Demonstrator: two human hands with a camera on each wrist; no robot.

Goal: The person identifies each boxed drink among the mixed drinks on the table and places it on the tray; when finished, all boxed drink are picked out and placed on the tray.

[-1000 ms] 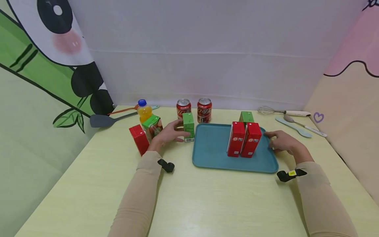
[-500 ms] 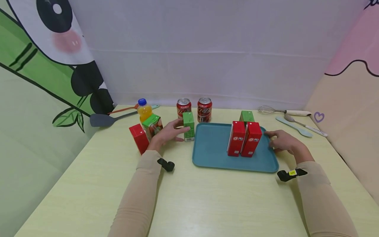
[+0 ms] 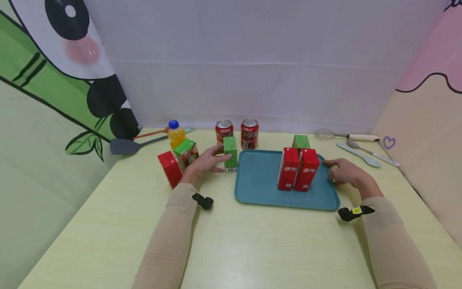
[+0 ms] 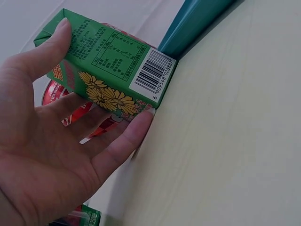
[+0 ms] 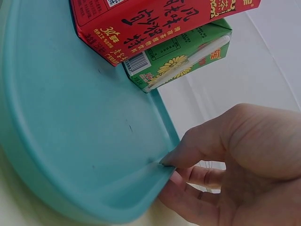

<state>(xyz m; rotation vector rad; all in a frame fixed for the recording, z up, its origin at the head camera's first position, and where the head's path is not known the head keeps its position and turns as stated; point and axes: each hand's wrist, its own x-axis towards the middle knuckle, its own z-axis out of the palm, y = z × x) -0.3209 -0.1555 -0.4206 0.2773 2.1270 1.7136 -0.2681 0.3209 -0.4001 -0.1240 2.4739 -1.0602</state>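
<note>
My left hand point(image 3: 205, 161) holds a green drink carton point(image 4: 110, 56), thumb across the barcode face and fingers reaching around the flowered side. The carton stands upright just left of the blue tray point(image 3: 258, 192), its bottom close to the tray's edge in the left wrist view. At the tray's right end, my right hand point(image 3: 344, 173) pinches the rim, thumb on the inside and fingers below, as the right wrist view shows. Two red drink cartons point(image 3: 306, 170) stand side by side on the tray. Behind them is another green carton point(image 5: 181, 56), partly hidden.
Two red cola cans point(image 3: 249, 134) stand behind the tray. Left of my hand are a red carton point(image 3: 169, 168), a green-topped carton point(image 3: 185, 152), an orange juice bottle point(image 3: 176, 135) and a dark spatula point(image 3: 124, 147). A whisk point(image 3: 326, 134) and other utensils lie at the back right.
</note>
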